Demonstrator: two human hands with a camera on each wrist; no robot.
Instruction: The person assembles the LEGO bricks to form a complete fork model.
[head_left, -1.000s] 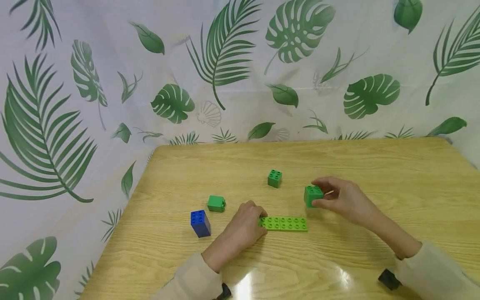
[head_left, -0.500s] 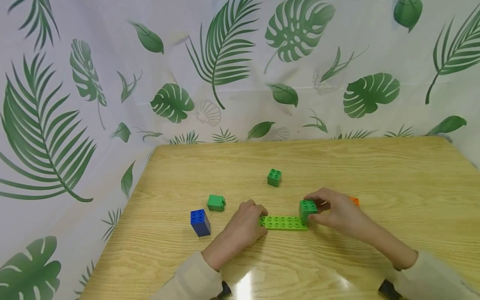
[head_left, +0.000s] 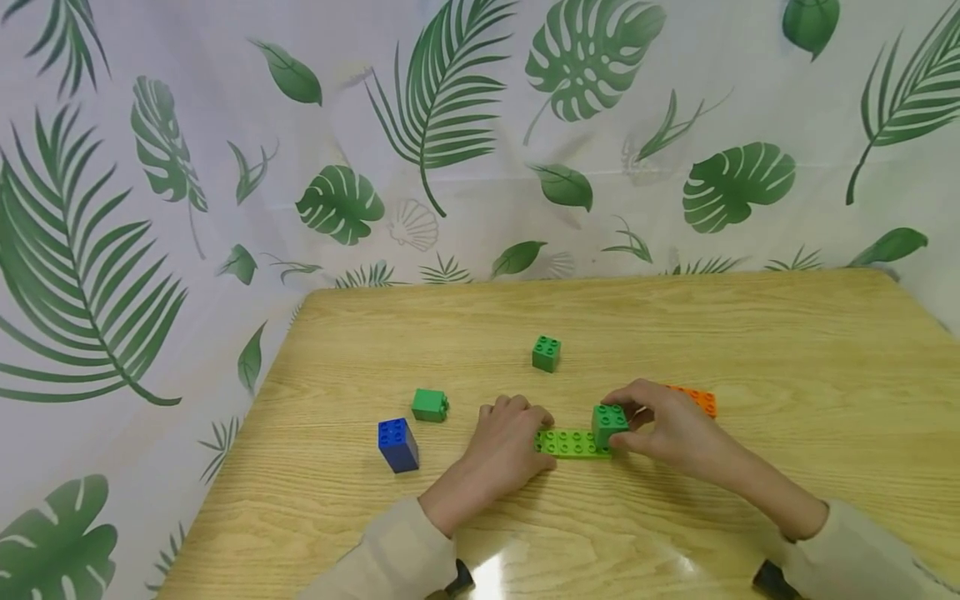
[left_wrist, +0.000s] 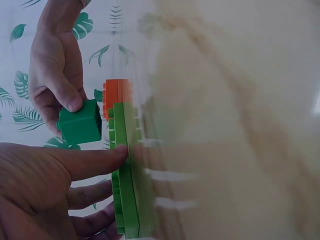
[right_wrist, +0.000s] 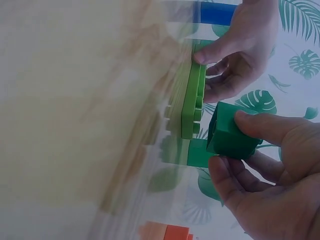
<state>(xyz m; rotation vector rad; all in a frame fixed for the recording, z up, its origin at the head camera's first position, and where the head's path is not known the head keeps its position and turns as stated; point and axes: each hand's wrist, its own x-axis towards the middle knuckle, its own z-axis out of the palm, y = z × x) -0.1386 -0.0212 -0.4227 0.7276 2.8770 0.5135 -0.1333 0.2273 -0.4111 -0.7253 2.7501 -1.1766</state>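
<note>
Thumb and fingers of the right hand point(head_left: 675, 429) pinch a green block point(head_left: 609, 425) over the right end of a lime-green studded strip point(head_left: 573, 443). In the right wrist view the pinched block point(right_wrist: 232, 131) is tilted, with a gap between it and the strip point(right_wrist: 192, 107). The left hand point(head_left: 504, 446) grips the strip around its left part; in the left wrist view its thumb lies along the side of the strip point(left_wrist: 125, 175). The strip lies flat on the table, studs up.
A green block point(head_left: 546, 354) stands farther back on the table point(head_left: 360, 333). Another green block point(head_left: 429, 405) lies on its side at left, near a tall blue block point(head_left: 398, 446). An orange studded piece point(head_left: 701, 402) is partly behind the right hand. A leaf-patterned cloth point(head_left: 465, 200) hangs behind.
The right hand has carried its green block left and toward the strip's right end, uncovering the orange piece. The left hand has shifted slightly right along the strip.
</note>
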